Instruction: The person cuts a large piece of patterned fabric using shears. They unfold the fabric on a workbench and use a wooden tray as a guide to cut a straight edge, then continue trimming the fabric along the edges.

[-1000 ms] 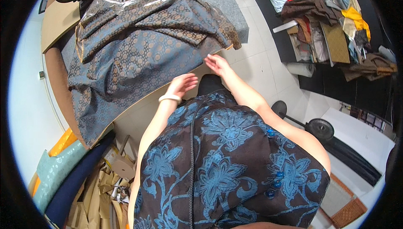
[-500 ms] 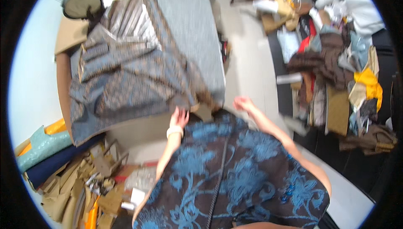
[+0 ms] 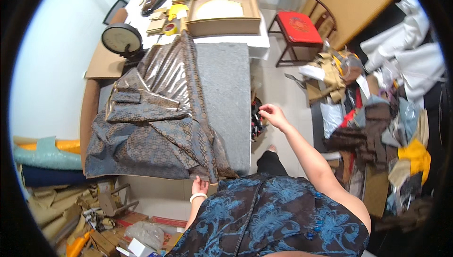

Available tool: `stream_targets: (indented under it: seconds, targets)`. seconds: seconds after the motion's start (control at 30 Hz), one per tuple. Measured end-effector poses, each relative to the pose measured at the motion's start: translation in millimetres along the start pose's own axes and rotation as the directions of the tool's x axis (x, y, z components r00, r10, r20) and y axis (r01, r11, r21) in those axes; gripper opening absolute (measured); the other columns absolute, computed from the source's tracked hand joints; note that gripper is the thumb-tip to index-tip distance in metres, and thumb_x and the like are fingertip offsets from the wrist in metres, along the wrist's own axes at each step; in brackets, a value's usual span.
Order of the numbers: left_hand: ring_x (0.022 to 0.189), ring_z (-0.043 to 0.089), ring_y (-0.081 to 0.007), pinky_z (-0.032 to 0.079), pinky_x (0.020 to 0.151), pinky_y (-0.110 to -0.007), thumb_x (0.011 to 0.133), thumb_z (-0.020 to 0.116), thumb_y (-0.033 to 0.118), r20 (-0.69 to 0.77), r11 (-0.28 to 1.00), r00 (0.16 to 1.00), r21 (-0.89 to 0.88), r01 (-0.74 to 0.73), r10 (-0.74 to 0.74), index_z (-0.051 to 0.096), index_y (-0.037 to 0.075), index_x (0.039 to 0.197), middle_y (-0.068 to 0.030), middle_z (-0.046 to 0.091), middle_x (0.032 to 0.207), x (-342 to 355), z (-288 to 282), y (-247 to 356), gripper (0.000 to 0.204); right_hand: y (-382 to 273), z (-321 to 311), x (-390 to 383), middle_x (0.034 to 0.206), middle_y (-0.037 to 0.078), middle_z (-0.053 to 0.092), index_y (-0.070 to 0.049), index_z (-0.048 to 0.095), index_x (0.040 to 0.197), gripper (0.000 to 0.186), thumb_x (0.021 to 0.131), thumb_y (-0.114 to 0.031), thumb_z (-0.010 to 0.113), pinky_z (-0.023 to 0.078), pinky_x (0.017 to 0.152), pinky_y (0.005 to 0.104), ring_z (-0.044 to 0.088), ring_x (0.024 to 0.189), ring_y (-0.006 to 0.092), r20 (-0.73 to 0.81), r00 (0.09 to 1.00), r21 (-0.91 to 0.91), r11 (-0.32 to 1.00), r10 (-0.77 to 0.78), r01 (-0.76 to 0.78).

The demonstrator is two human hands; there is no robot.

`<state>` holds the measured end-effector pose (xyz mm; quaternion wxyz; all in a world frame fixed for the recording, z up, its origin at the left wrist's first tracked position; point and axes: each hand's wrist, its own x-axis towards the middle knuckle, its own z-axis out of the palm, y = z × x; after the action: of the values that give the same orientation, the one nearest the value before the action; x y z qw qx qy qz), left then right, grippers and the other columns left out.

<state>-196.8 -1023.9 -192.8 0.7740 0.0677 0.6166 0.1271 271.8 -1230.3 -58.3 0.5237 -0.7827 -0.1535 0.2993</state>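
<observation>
A blue-and-bronze patterned fabric (image 3: pixel 141 148), with a shiny layer (image 3: pixel 167 73) and folds, lies heaped over a grey padded tabletop (image 3: pixel 224 87). My left hand (image 3: pixel 199 187), wearing a white bangle, touches the fabric's near edge at its lower right, fingers extended. My right hand (image 3: pixel 272 114) is in the air just right of the grey tabletop's edge, fingers loosely bent and apart, with nothing visible in them.
Beyond is a table with a cardboard box (image 3: pixel 222 30) and supplies. A red-seated chair (image 3: pixel 295 26) stands back right. Piled fabrics and bags (image 3: pixel 368 129) line the right, fabric rolls (image 3: pixel 47 158) and paper scraps (image 3: pixel 61 205) the left. A round lamp-like object (image 3: pixel 120 37) stands back left.
My view has swung up and round, showing the back table and chair. My left hand has moved onto the fabric's edge; my right hand has moved right, off the fabric's edge.
</observation>
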Motion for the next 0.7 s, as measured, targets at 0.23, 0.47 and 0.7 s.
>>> stream_targets:
  seconds: [0.23, 0.47, 0.7]
  targets:
    - [0.094, 0.046, -0.0195, 0.046, 0.086, -0.037, 0.08, 0.054, -0.011, -0.621, 0.605, 0.254, 0.454, -0.654, 0.741, 0.043, 0.002, 0.121, -0.0114, 0.043, 0.115, -55, 113, -24, 0.044, 79, -91, 110, 0.092, 0.005, 0.074, -0.004, 0.071, 0.104, 0.018, 0.088, -0.01, 0.07, 0.055, 0.08, 0.0284, 0.068, 0.084, 0.0113, 0.038, 0.992, 0.0, 0.993, 0.118, -0.118]
    - [0.103, 0.048, -0.0236, 0.044, 0.087, -0.036, 0.078, 0.057, -0.008, -0.394, 0.333, 0.065, 0.663, -0.671, 0.917, 0.045, 0.003, 0.124, -0.0117, 0.042, 0.124, -78, 303, -97, 0.048, 69, -154, 198, 0.087, 0.008, 0.074, -0.003, 0.072, 0.103, 0.018, 0.087, -0.01, 0.069, 0.055, 0.075, 0.0304, 0.069, 0.081, 0.0133, 0.271, 0.954, -0.213, 0.975, 0.127, -0.069]
    - [0.104, 0.049, -0.0246, 0.045, 0.088, -0.038, 0.08, 0.058, -0.005, -0.273, 0.36, 0.239, 0.63, -0.688, 0.932, 0.051, 0.007, 0.12, -0.0112, 0.041, 0.125, -75, 453, -129, 0.042, 51, -296, 286, 0.07, 0.004, 0.071, -0.005, 0.074, 0.086, 0.014, 0.087, -0.019, 0.074, 0.051, 0.057, 0.0277, 0.065, 0.063, 0.0105, -0.073, 0.997, -0.126, 0.991, 0.04, -0.049]
